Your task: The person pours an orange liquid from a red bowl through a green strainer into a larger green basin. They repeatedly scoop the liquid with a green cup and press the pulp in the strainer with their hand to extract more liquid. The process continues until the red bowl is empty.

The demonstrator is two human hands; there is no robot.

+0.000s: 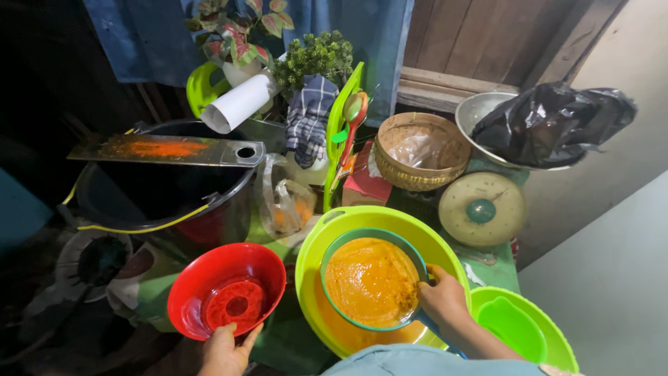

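The person's left hand (pixel 224 350) reaches forward from the bottom edge, fingers curled in a closed grip, thumb on top. The right hand (pixel 442 301) extends further ahead on a bare forearm, fingers bent and pinching shut, knuckles up.

At twelve o'clock: green plant (pixel 314 57), white roll (pixel 240 103), checked cloth (pixel 309 117). At one: woven basket (pixel 419 151). At two: metal bowl (pixel 480 111) under black bag (pixel 550 122), kitchen scale (pixel 481 208) below. At ten: black bucket (pixel 163 188) beneath orange-stained blade (pixel 167 149).
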